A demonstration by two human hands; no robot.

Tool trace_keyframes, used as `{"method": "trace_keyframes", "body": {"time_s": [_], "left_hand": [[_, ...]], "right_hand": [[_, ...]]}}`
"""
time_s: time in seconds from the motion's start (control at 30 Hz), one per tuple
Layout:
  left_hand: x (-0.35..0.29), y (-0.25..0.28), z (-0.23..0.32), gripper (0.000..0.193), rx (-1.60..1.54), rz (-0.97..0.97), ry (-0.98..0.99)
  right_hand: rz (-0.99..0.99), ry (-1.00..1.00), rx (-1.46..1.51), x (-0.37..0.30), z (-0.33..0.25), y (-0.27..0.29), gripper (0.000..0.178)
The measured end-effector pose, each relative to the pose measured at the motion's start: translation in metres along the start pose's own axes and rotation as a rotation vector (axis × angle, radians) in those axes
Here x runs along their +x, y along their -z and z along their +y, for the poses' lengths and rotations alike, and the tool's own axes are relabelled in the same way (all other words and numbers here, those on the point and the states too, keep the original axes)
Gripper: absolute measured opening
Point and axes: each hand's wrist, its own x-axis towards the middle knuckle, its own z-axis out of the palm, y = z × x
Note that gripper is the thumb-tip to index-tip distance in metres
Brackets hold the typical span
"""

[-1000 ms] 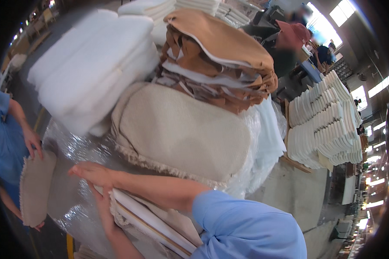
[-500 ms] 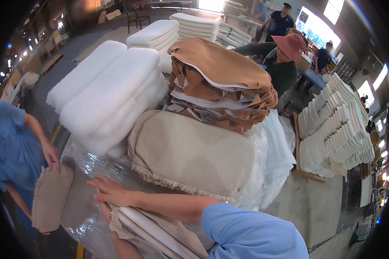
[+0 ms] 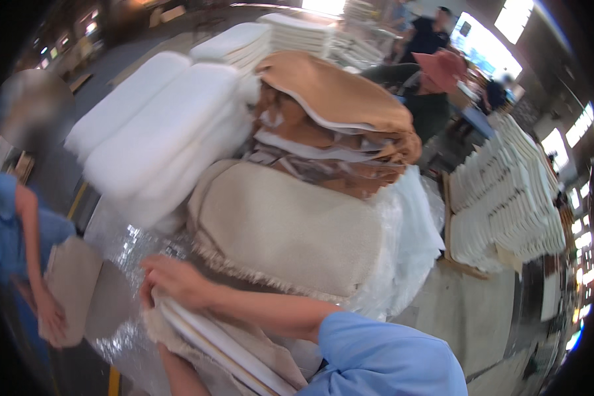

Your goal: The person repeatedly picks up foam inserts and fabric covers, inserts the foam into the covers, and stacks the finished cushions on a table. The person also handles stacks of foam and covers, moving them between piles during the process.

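Note:
A beige fabric cover [image 3: 153, 325] with a frayed edge lies partly around a white cushion pad [image 3: 198, 330] with a thin brown layer along its side. My right hand [image 3: 181, 284] curls over the far end of the pad, its fingers bent down on the cover's edge. From the lower edge my left forearm [image 3: 176, 373] reaches up beneath the cover, which hides most of that hand. Just beyond lies a stack of beige fabric covers [image 3: 297, 228] with a fringed near edge. Motion blurs the fingers a little.
Plastic film [image 3: 129, 244] wraps the work surface. White padding rolls [image 3: 158, 125] and a tall pile of tan covers [image 3: 336, 99] stand behind. At the left a co-worker in blue holds a beige piece [image 3: 72, 290]. White pads [image 3: 508, 198] are stacked on the right.
My right hand's fingers have gone from stretched out to bent over the pad's end. The co-worker's hand has moved lower on the beige piece. My view has shifted slightly.

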Motion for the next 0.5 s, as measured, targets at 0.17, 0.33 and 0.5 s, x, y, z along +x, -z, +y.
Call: {"method": "trace_keyframes", "body": {"time_s": [0.17, 0.33, 0.5], "left_hand": [[-0.001, -0.036, 0.021, 0.034, 0.016, -0.100, -0.112], [-0.003, -0.037, 0.044, 0.045, -0.554, -0.209, 0.214], [-0.003, -0.044, 0.051, 0.049, -0.595, -0.257, 0.259]], "right_hand": [[0.117, -0.120, 0.360, -0.039, 0.001, 0.027, 0.041], [-0.126, -0.081, 0.229, -0.042, -0.016, 0.038, 0.055], [-0.220, 0.017, 0.019, -0.022, -0.036, 0.043, 0.047]]}}
